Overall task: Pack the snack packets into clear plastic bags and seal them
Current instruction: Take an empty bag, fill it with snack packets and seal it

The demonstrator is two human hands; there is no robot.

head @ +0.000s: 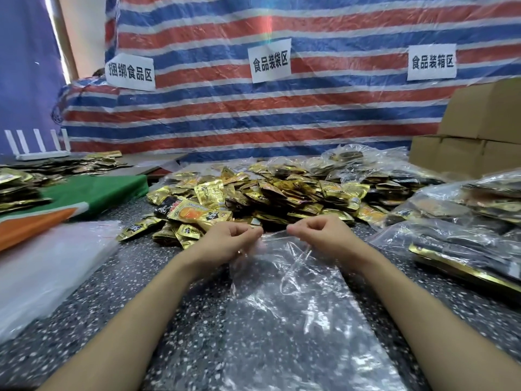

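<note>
An empty clear plastic bag [293,311] lies flat on the speckled table, its mouth toward the far side. My left hand [228,238] pinches the left corner of the mouth between thumb and fingers. My right hand [324,232] pinches the right corner, and the rim stretches between the two hands. Just beyond the hands spreads a big heap of gold and black snack packets [267,193]. No packet is in either hand.
Filled clear bags [462,221] are stacked at the right, with cardboard boxes [485,131] behind them. A stack of empty clear bags [48,266] lies at the left, next to a green and orange cloth [84,196]. A striped tarp [253,114] with paper signs forms the back wall.
</note>
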